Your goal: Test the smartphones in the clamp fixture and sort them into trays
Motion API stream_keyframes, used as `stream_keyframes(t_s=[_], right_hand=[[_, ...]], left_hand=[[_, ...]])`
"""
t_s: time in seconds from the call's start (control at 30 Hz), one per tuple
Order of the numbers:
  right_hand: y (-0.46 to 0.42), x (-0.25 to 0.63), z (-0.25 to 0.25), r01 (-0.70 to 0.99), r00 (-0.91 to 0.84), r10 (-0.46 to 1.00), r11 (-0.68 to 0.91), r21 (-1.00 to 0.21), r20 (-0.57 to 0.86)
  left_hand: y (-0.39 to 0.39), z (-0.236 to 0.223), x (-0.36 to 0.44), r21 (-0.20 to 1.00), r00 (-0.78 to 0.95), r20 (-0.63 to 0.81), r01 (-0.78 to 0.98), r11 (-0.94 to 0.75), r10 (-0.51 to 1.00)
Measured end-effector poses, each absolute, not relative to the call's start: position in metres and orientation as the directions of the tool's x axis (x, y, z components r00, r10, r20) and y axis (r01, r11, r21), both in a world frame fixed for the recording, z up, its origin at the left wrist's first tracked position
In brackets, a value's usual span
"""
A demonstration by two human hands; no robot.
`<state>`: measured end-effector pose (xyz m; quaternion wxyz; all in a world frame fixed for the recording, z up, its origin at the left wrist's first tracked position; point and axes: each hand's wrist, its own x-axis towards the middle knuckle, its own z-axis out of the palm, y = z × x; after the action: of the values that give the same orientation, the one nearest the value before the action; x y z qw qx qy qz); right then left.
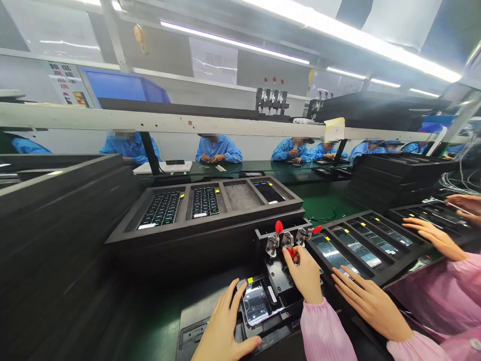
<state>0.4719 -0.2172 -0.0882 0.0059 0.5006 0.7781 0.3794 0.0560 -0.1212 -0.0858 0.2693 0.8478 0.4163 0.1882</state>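
A phone with a glossy screen (257, 303) and a yellow tab at its top lies in a black fixture (280, 276). My left hand (225, 318) is spread at the left edge of the phone, fingertips by its upper corner and thumb low beside it. With its fingers closed, my right hand (306, 271) grips the red handle of the middle toggle clamp (292, 252). Two other clamps with red handles (278, 227) stand on either side. Part of the gripped handle is hidden by my fingers.
Behind the fixture lies a black foam tray (240, 220) of phones. Another phone tray (370, 263) is at right, with a co-worker's hand (374, 303) close to my right arm. Stacked black foam (67, 225) rises at left. A shelf (225, 123) crosses above.
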Motion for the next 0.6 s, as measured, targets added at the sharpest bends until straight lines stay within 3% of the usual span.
stream_keyframes(t_s=[0.1, 0.2, 0.37, 0.43, 0.6], right_hand=[[-0.207, 0.478, -0.076, 0.767, -0.514, 0.787, 0.245, 0.593, 0.341], [-0.186, 0.481, -0.065, 0.821, -0.481, 0.801, 0.269, 0.503, 0.357], [-0.129, 0.486, -0.049, 0.877, -0.475, 0.766, 0.454, 0.157, 0.434], [-0.107, 0.484, -0.046, 0.872, -0.456, 0.745, 0.484, 0.075, 0.487], [-0.091, 0.429, -0.058, 0.919, -0.174, 0.667, 0.374, -0.123, 0.725]], left_hand=[[-0.121, -0.086, 0.056, 0.613, 0.579, 0.093, 0.607, -0.505, 0.810], [-0.120, -0.086, 0.056, 0.615, 0.579, 0.099, 0.604, -0.507, 0.809], [-0.119, -0.087, 0.056, 0.616, 0.576, 0.115, 0.597, -0.513, 0.809], [-0.119, -0.086, 0.057, 0.617, 0.576, 0.111, 0.599, -0.511, 0.810], [-0.120, -0.080, 0.062, 0.609, 0.581, 0.104, 0.604, -0.514, 0.807]])
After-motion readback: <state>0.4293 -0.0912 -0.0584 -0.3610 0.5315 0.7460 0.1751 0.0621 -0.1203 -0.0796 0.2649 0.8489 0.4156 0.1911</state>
